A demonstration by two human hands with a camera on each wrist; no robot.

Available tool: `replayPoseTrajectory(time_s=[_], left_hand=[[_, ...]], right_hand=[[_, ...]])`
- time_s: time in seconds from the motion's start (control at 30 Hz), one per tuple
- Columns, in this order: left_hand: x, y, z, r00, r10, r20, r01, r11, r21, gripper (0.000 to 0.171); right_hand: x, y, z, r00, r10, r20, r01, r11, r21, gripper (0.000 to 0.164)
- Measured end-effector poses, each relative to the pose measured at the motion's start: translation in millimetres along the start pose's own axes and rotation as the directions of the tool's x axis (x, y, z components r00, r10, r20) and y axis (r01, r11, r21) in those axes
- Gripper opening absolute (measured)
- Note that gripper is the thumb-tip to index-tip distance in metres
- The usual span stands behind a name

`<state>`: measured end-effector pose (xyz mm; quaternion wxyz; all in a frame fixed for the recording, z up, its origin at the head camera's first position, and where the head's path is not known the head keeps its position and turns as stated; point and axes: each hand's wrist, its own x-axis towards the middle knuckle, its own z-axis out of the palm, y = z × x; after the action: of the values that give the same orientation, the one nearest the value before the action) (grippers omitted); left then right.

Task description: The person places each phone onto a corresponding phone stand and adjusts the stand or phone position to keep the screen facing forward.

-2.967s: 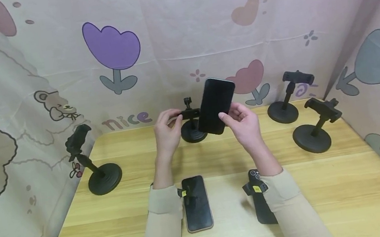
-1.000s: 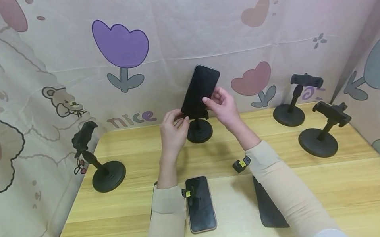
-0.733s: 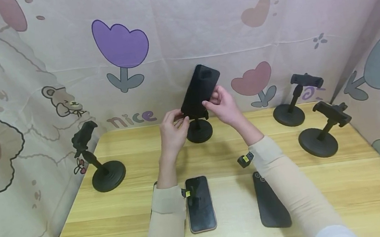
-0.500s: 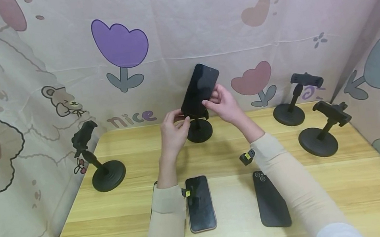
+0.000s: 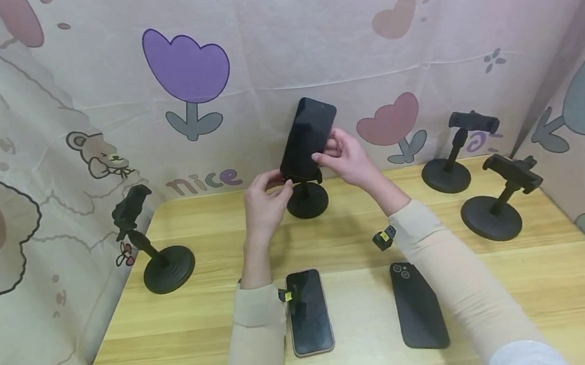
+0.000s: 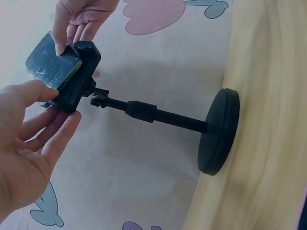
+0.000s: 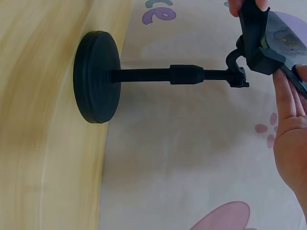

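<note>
on the counter (image 5: 361, 321), three outer stands (image 5: 491, 219) bear no phone, while the middle stand (image 5: 309, 204) has a tilted phone (image 5: 309, 131) at its clamp (image 6: 76, 91), seating seemingly unfinished; two more phones (image 5: 310, 316) lie flat; the left hand (image 5: 265, 203) pinches the clamp's end, the right hand (image 5: 346, 158) the tilted phone's edge.

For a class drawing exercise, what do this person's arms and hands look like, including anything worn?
The left hand and right hand are ungloved. The left sleeve and right sleeve are beige, plain and wrinkled, with broad cuffs. The left wrist camera and right wrist camera are small, black and yellow-marked.
</note>
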<state>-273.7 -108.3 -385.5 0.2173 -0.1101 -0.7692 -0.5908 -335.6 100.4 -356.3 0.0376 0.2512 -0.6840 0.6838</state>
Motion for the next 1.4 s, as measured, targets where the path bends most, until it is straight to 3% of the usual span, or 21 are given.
replayPoseTrajectory(time_s=[0.6, 0.93, 1.4], left_hand=[[0.7, -0.8, -5.7, 0.999, 0.032, 0.009, -0.032, 0.999, -0.001, 0.024], [0.8, -2.1, -9.3, 1.000, 0.008, 0.021, -0.009, 0.999, 0.046, 0.025], [0.7, -2.4, -16.3, 0.999, -0.003, 0.044, 0.001, 1.000, 0.031, 0.026]], right_hand=[[1, -5, -4, 0.999, -0.004, 0.041, 0.006, 0.998, -0.062, 0.040], [3, -7, -4, 0.998, 0.003, 0.057, 0.004, 0.994, -0.112, 0.039], [5, -12, -7, 0.996, 0.021, 0.089, -0.004, 0.980, -0.197, 0.042]])
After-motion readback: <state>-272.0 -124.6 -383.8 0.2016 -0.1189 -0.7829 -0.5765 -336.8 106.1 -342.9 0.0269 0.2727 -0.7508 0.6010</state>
